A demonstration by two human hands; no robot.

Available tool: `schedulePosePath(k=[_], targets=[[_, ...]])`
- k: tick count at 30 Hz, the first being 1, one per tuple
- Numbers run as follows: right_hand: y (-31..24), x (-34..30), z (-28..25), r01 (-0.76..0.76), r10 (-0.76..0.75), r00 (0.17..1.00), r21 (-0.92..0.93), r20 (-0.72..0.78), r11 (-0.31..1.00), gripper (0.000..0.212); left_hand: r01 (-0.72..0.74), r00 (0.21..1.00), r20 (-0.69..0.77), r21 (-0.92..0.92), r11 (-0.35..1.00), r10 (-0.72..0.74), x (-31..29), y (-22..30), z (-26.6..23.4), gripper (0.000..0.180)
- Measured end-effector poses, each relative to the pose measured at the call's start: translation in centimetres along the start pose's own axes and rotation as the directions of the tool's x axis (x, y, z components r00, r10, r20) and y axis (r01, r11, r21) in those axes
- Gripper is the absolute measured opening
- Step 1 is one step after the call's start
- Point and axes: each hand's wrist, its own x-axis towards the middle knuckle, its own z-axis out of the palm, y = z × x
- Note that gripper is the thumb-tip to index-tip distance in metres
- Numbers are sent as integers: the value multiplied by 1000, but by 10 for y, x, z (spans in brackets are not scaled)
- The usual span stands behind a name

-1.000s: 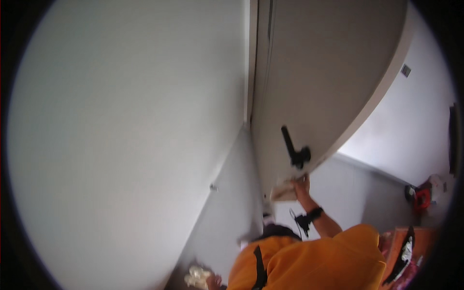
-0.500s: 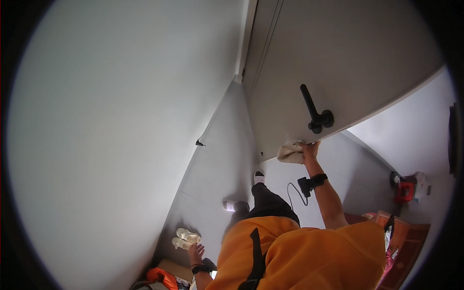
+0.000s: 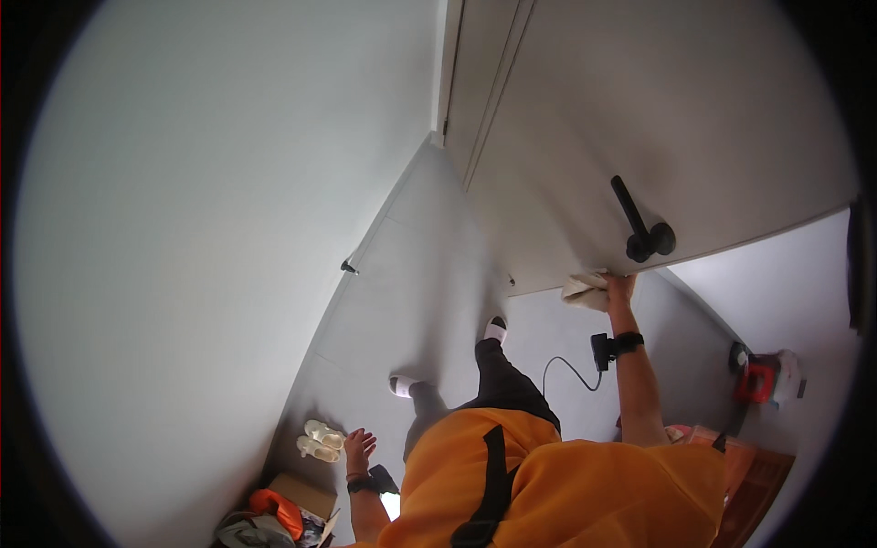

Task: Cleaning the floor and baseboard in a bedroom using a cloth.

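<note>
Right grip [image 3: 620, 289] holding apparently a pale cloth [image 3: 585, 290] at the door [image 3: 658, 119], arm [image 3: 637, 388] extended, left hand [image 3: 360, 445] spread low

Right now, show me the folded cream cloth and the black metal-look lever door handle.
Folded cream cloth [image 3: 583, 291]: head view, on its visible middle.
Black lever door handle [image 3: 631, 211]: head view, on the lever bar.

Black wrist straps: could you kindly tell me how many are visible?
2: the right strap, worn just behind the right hand, which holds a cloth at the door; the left strap, worn just behind the left hand.
</note>
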Motion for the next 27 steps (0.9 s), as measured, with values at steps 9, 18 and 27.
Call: schedulePosePath(k=[9,18,27], targets=[[35,57,-24,201,-185,977,-162,108,966,72,-9,995,104,36,999,5,62,7,35,33],[40,89,-58,207,-153,894,-86,421,974,49,-19,996,84,4,1000,18,96,-16,12,33],[59,107,-134,103,-65,957,-122,283,987,43,193,977,81,57,980,-197,149,-16,5,35]])
